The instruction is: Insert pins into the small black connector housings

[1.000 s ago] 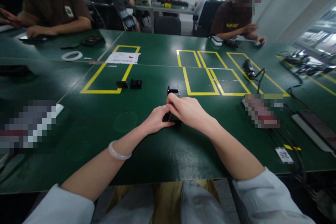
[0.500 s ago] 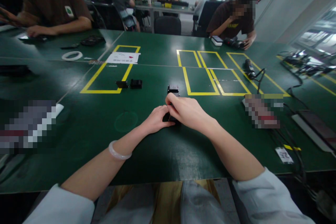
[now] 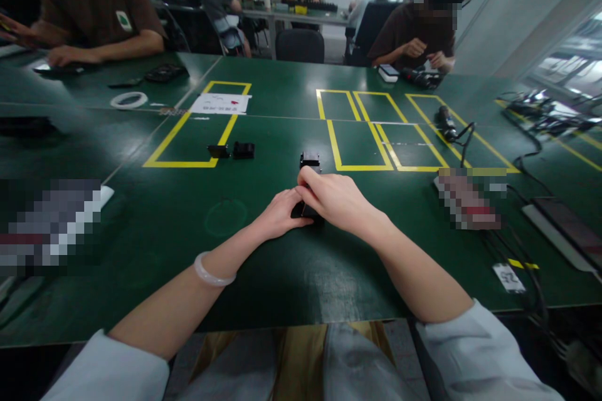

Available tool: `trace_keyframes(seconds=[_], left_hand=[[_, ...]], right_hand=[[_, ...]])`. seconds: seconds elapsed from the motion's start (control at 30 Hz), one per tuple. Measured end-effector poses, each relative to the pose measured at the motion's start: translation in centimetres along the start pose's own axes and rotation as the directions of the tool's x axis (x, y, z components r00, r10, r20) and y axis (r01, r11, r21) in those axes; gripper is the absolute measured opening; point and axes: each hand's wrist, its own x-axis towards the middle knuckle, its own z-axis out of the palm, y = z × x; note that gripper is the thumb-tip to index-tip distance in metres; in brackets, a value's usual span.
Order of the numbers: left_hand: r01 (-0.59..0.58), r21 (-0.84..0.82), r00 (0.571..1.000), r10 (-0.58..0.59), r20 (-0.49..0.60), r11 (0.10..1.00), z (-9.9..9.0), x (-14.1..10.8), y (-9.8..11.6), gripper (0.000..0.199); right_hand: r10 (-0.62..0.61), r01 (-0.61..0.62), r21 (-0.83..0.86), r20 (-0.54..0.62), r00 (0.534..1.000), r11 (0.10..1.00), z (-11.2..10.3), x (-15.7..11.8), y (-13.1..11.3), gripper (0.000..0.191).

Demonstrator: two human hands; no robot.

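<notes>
Both hands meet over a black part (image 3: 310, 213) on the green table (image 3: 273, 282). My left hand (image 3: 281, 213) is closed on its left side, thumb along the near edge. Fingers curled, my right hand (image 3: 333, 197) bends over the top of the same part and hides much of it; whether its fingertips pinch anything small is hidden. Just beyond my fingers a small black piece (image 3: 310, 158) stands on the table. Two more small black pieces, one flat-faced (image 3: 219, 151) and one blocky (image 3: 244, 150), lie side by side to the left.
Yellow tape outlines (image 3: 364, 167) mark the table. A white paper (image 3: 221, 103) and a white ring (image 3: 128, 100) are at the left back. Right of my arm are a pixelated device (image 3: 468, 200) and cables (image 3: 531, 288). People sit across the table.
My hands hold almost the same place, with only a slight shift of the right one. Across the table at the right, a person's hand has come down from the face.
</notes>
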Motion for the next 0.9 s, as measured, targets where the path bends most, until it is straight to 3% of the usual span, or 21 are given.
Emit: trace_keyframes(seconds=[0.9], left_hand=[[0.001,-0.001,1.000,-0.001,-0.017,1.000,0.12,0.08,-0.14,0.051]], right_hand=[[0.001,0.000,-0.010,0.010,1.000,1.000,-0.03,-0.02,-0.07,0.021]])
